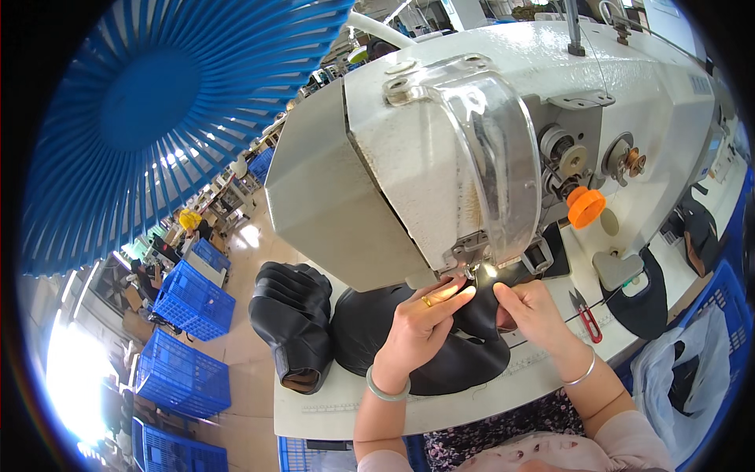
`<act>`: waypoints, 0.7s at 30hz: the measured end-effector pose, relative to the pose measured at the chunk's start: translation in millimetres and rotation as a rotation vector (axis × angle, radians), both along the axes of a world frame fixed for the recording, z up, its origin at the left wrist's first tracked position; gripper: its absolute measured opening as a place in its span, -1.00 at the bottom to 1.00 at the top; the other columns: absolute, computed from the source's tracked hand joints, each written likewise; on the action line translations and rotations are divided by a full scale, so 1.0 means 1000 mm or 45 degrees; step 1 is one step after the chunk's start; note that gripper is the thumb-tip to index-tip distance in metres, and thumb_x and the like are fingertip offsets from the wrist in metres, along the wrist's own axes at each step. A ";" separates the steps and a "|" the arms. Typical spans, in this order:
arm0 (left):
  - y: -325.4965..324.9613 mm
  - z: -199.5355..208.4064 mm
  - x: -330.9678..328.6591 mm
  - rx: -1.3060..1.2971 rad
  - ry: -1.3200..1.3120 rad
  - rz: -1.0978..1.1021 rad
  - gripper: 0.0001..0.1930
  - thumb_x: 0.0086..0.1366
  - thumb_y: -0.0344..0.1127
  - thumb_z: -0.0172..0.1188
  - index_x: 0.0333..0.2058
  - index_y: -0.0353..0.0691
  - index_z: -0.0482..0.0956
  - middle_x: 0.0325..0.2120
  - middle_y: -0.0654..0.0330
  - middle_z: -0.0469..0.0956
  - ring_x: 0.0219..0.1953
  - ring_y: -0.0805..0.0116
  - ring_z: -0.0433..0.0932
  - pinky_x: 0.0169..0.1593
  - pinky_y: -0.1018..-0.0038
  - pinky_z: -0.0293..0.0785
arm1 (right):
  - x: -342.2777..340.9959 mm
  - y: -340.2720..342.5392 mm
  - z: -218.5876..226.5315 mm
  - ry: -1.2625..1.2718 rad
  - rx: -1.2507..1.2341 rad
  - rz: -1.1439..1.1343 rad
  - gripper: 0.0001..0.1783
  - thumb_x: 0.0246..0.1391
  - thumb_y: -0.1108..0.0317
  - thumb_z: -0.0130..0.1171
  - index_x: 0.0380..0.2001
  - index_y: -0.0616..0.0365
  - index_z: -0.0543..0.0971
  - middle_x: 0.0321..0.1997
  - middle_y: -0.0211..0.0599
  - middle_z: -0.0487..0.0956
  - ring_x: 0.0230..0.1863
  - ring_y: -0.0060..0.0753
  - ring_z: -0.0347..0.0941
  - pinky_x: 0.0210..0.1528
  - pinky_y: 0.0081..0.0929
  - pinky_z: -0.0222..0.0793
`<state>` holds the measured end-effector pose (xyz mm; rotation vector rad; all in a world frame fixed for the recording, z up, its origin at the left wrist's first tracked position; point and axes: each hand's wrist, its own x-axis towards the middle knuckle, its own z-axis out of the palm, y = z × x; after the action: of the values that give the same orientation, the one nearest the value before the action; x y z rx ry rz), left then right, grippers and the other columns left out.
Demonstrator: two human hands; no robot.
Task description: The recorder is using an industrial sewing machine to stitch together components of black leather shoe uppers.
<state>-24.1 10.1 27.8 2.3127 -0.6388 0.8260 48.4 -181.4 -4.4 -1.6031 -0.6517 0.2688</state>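
A black leather-like piece point(377, 322) lies under the needle area of a white sewing machine point(440, 157). My left hand point(421, 326), with a yellow ring and a pale bangle, is closed on this piece just left of the lit presser foot point(474, 271). Its fingers are pressed together and point at the foot. My right hand point(536, 315) pinches the piece's edge to the right of the foot, thumb on top and fingers curled under. The fingertips nearest the needle are partly hidden by the machine head.
Stacked black pieces point(292, 318) stand at the table's left edge. Red-handled thread snips point(586, 316) and a black cut piece point(641, 295) lie right. A blue fan point(149, 98) fills the upper left. Blue crates point(185, 374) stand on the floor; a plastic-lined blue bin point(727, 315) is at right.
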 end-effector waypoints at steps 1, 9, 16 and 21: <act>0.001 0.001 0.000 0.036 -0.007 -0.002 -0.54 -0.06 -0.71 0.08 -0.13 -0.27 0.61 -0.15 -0.03 0.59 -0.06 0.02 0.56 0.11 0.30 0.46 | -0.001 0.001 0.000 -0.010 -0.013 -0.012 -0.36 0.28 0.05 -0.06 -0.74 0.32 0.54 -0.81 -0.36 0.43 -0.72 -0.58 0.32 -0.58 -0.54 0.25; 0.006 0.006 0.003 0.117 -0.019 -0.023 -0.56 -0.06 -0.68 0.10 -0.14 -0.23 0.61 -0.18 -0.01 0.60 -0.08 0.03 0.58 -0.04 0.34 0.51 | -0.004 0.003 0.003 -0.023 0.008 -0.029 -0.36 0.28 0.07 -0.05 -0.76 0.32 0.53 -0.79 -0.43 0.44 -0.72 -0.68 0.30 -0.62 -0.64 0.23; 0.006 0.006 0.004 0.146 -0.050 0.005 -0.56 -0.06 -0.66 0.11 -0.14 -0.21 0.61 -0.15 0.01 0.59 -0.15 0.07 0.60 -0.10 0.33 0.51 | -0.002 0.005 0.002 0.043 0.039 -0.003 -0.37 0.28 0.09 -0.06 -0.75 0.33 0.53 -0.78 -0.42 0.45 -0.72 -0.68 0.30 -0.61 -0.64 0.23; -0.003 0.005 -0.001 0.136 -0.005 0.070 -0.54 -0.12 -0.71 0.09 -0.17 -0.28 0.62 -0.24 0.00 0.60 -0.07 -0.02 0.56 0.06 0.28 0.46 | 0.005 0.002 0.005 0.034 0.068 0.009 -0.37 0.28 0.08 -0.05 -0.76 0.32 0.53 -0.81 -0.40 0.44 -0.73 -0.63 0.31 -0.61 -0.58 0.24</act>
<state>-25.5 6.7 33.1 2.4350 -0.6373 0.8410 53.7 -179.7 0.2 -1.5436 -0.6396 0.2754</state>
